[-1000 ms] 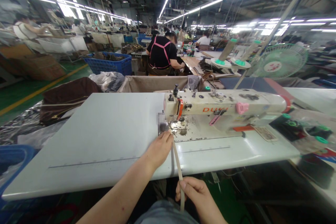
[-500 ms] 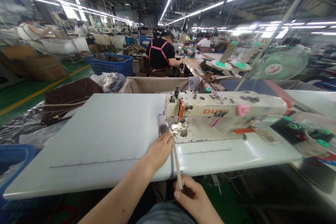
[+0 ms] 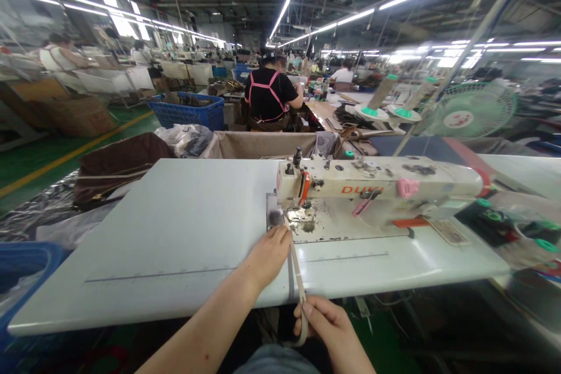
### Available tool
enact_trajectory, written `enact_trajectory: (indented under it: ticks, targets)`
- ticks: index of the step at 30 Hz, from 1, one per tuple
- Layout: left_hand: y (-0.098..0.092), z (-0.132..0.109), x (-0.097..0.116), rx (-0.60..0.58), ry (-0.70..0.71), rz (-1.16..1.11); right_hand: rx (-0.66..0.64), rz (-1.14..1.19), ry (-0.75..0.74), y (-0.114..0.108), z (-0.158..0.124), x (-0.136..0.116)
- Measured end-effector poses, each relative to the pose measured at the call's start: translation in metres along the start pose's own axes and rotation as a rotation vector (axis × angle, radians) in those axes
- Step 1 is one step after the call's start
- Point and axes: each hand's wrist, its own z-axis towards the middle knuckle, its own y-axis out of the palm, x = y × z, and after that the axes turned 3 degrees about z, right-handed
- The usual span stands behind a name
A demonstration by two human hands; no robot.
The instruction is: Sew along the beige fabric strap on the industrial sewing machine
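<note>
A narrow beige strip [image 3: 298,272] runs from the needle area of the white sewing machine [image 3: 377,181] toward me, over the table's front edge. My left hand [image 3: 272,251] lies on the tabletop just in front of the needle, its fingers together on the strip. Below the front edge, my right hand [image 3: 322,322] pinches the strip between thumb and fingers, and the strip's lower part curves down beside those fingers. Dark stains mark the machine's metal bed around the presser foot.
The white tabletop [image 3: 175,228] extends left, with a ruler line along it. Blue baskets [image 3: 188,111], a brown cloth bundle and a fabric-lined bin stand beyond. A person [image 3: 268,93] in pink straps sits ahead. Thread cones and a green fan [image 3: 473,110] are at right.
My right hand has shifted its grip higher on the strip, and the strip's lower part now curls below it. My left hand stays near the needle. The person ahead has raised an arm.
</note>
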Motion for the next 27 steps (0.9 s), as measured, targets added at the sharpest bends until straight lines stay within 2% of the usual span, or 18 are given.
enact_trajectory:
  ticks: [20, 27]
  targets:
    - [0.0029, -0.0028, -0.0026, -0.023, 0.004, -0.02, -0.076, -0.055, 0.021, 0.0029, -0.0088, -0.0058]
    - [0.0058, -0.0036, -0.0033, -0.016, 0.007, -0.055, -0.095, -0.102, -0.031, 0.001, -0.0093, -0.0053]
